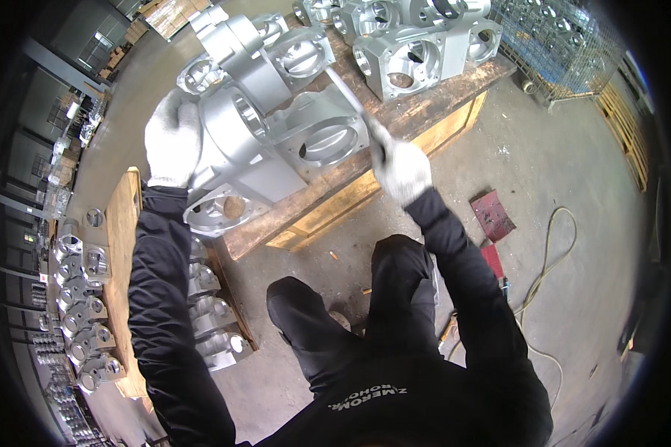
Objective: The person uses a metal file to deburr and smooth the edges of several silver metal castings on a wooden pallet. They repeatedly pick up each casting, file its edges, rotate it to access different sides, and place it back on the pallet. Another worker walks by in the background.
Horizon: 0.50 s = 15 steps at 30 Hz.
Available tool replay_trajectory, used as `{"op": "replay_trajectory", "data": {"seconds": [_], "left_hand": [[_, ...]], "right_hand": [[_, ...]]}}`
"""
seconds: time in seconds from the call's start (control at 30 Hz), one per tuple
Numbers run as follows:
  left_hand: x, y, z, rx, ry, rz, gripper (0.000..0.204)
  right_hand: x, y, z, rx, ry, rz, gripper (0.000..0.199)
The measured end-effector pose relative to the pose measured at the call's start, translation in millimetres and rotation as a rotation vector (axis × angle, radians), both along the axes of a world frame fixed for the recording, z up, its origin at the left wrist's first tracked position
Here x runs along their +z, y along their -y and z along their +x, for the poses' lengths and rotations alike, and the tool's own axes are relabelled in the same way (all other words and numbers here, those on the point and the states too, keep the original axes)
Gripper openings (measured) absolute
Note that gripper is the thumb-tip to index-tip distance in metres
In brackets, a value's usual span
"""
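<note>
A large silver metal casting with round bores and a square flange rests on the wooden workbench. My left hand, in a white glove, lies against the left side of this casting, its fingers curled over the edge. My right hand, also gloved, is closed round the grip end of a long, thin file. The file slants up and left past the casting's right flange; whether it touches the metal I cannot tell. Another silver casting sits just behind.
More castings stand at the bench's far right. A wire cage of parts is beyond. On the left, a wooden board stands beside rows of castings. A hose and red sheets lie on the floor.
</note>
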<state>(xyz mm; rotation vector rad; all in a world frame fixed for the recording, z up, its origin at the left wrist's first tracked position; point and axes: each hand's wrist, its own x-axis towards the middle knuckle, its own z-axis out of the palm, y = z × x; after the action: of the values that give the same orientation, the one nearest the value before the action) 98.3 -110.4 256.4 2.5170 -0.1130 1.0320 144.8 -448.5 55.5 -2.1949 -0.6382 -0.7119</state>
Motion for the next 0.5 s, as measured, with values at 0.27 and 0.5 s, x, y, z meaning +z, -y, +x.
{"op": "replay_trajectory", "data": {"seconds": [0.27, 0.5], "left_hand": [[-3, 1, -2, 0.04, 0.061, -0.014, 0.023], [-2, 1, -6, 0.094, -0.074, -0.051, 0.025]], "right_hand": [[-1, 43, 56, 0.406, -0.512, 0.157, 0.044], [14, 55, 63, 0.545, -0.538, 0.125, 0.05]]}}
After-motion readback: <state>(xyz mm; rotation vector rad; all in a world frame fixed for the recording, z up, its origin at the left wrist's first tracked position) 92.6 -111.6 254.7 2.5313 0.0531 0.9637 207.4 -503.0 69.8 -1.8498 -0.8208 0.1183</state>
